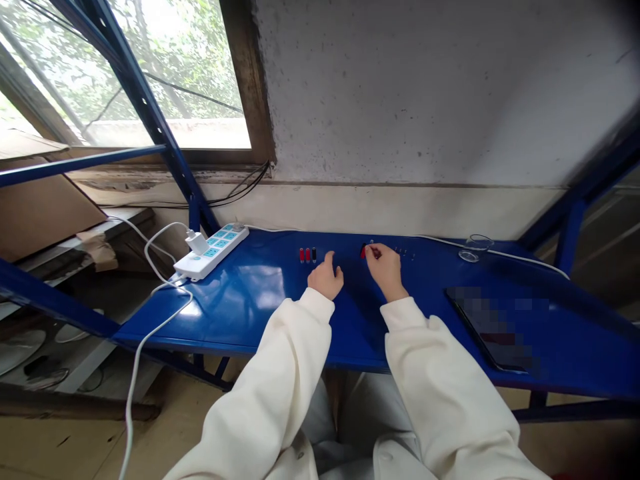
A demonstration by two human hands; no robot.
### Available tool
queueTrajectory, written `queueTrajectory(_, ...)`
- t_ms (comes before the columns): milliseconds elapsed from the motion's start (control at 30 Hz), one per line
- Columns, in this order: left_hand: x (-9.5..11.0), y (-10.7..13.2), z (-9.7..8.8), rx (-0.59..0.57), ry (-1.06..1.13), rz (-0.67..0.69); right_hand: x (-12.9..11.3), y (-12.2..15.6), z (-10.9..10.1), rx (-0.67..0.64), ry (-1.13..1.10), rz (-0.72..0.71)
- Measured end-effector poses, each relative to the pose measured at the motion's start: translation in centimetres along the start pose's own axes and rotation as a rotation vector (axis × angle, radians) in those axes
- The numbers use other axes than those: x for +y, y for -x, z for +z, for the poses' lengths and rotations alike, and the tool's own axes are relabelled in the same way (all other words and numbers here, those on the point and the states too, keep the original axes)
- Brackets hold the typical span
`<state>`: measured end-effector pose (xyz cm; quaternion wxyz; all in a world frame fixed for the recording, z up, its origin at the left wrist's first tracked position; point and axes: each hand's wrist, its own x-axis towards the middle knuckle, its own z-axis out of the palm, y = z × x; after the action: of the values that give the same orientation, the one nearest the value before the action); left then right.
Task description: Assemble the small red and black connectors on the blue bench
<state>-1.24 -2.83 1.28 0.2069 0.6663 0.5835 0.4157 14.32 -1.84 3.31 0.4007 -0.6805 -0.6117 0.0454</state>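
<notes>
Right hand (384, 265) pinches a small red piece (364, 251) (fingertips closed); left hand (326, 278), loosely curled, rests empty beside it

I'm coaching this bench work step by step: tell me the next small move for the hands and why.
Probably set the small red piece, pinched in the right hand, down beside the red and black pieces standing in a row on the blue shelf. The left hand rests curled near that row, holding nothing I can make out.
</notes>
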Motion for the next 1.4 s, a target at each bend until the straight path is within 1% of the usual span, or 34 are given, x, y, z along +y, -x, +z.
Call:
queueTrajectory(33,0.0,-0.2,-0.3,0.026,-0.067,-0.025,-0.4,0.6,0.3,-0.009,-0.03,-0.076)
queueTrajectory(100,-0.1,-0.8,-0.8,0.045,-0.182,-0.069,-0.8,1.5,1.0,-0.075,-0.057,-0.181)
queueTrajectory(200,-0.4,-1.7,-1.3,0.03,-0.283,-0.106,-1.1,2.3,1.7,-0.128,-0.095,-0.261)
queueTrajectory(300,-0.8,-2.2,-1.3,0.008,-0.333,-0.125,-1.1,2.5,1.8,-0.151,-0.119,-0.31)
queueTrajectory(433,-1.1,-2.6,-1.2,0.03,-0.307,-0.164,-1.1,2.7,1.8,-0.195,-0.129,-0.337)
queueTrajectory(567,-1.4,-2.9,-1.3,0.015,-0.322,-0.136,-1.0,2.7,2.0,-0.199,-0.137,-0.352)
queueTrajectory(633,-1.6,-3.0,-1.3,0.039,-0.312,-0.117,-1.0,2.8,2.1,-0.194,-0.141,-0.357)
queueTrajectory(700,-1.7,-3.0,-1.2,0.073,-0.195,-0.092,-1.1,2.8,2.0,-0.192,-0.132,-0.35)
queueTrajectory(767,-1.7,-2.9,-0.9,0.071,0.04,-0.068,-1.1,2.8,2.0,-0.177,-0.096,-0.305)
queueTrajectory(900,-1.0,-2.4,-0.3,-0.055,0.554,-0.08,-1.1,2.6,1.9,-0.079,-0.038,-0.114)
queueTrajectory(1000,-0.4,-2.1,-0.5,-0.147,0.773,-0.101,-1.0,2.5,1.9,-0.088,-0.078,-0.038)
queueTrajectory(1067,-0.3,-1.9,-0.8,-0.205,0.844,-0.102,-1.1,2.6,1.9,-0.117,-0.134,-0.054)
queueTrajectory(1133,-0.3,-1.8,-1.0,-0.256,0.875,-0.092,-1.2,2.7,1.9,-0.123,-0.205,-0.103)
queueTrajectory(1233,-0.3,-1.7,-1.1,-0.292,0.886,-0.082,-1.4,2.9,1.7,-0.111,-0.274,-0.163)
queueTrajectory(1400,-0.3,-1.5,-0.9,-0.348,0.899,-0.04,-1.2,3.0,1.7,-0.089,-0.248,-0.127)
